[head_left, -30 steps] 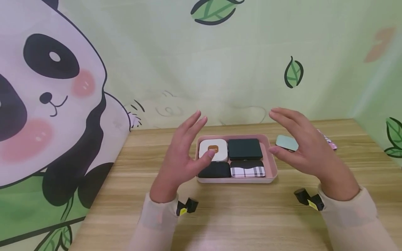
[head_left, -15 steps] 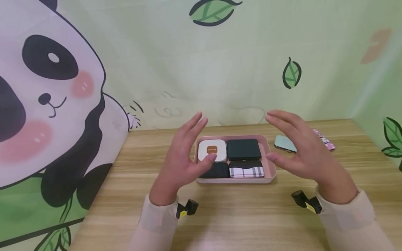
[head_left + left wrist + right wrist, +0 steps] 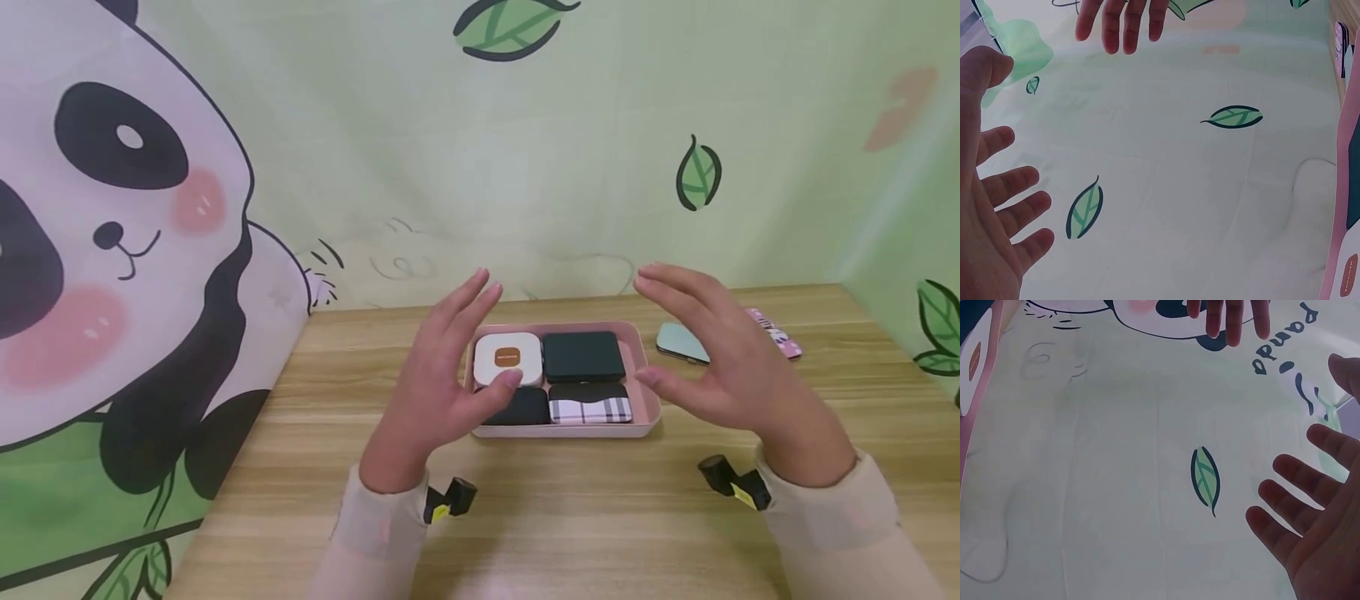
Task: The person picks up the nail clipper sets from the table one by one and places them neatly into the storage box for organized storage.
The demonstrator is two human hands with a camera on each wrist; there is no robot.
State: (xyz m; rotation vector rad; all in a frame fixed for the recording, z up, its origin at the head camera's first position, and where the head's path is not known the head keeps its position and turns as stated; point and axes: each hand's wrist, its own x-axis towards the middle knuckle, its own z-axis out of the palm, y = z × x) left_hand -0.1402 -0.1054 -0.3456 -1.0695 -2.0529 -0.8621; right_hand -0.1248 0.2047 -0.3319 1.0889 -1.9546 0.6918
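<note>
My left hand (image 3: pixel 438 379) hovers over the left end of a pink tray (image 3: pixel 647 392), fingers extended and thumb apart, holding nothing. Past the tray's right end my right hand (image 3: pixel 738 367) is held up the same way, with nothing in it. Inside the tray lie a white rounded case (image 3: pixel 487 354) with an orange-brown label, a dark green flat case (image 3: pixel 583 357), a black case (image 3: pixel 527 407) and a black case with a plaid band (image 3: pixel 590 406). The left thumb hides part of the white and black cases. Both wrist views show spread fingers.
Behind the right hand lie a mint-green flat case (image 3: pixel 681 342) and a pink patterned flat item (image 3: pixel 776 335), both partly covered by that hand. The wooden table (image 3: pixel 570 517) meets a printed cloth backdrop (image 3: pixel 525 167) at its far edge. A panda is printed at left.
Both hands stay raised and spread. The left hand has drifted very slightly to the right and the right hand slightly to the left. The tray and its contents have not moved.
</note>
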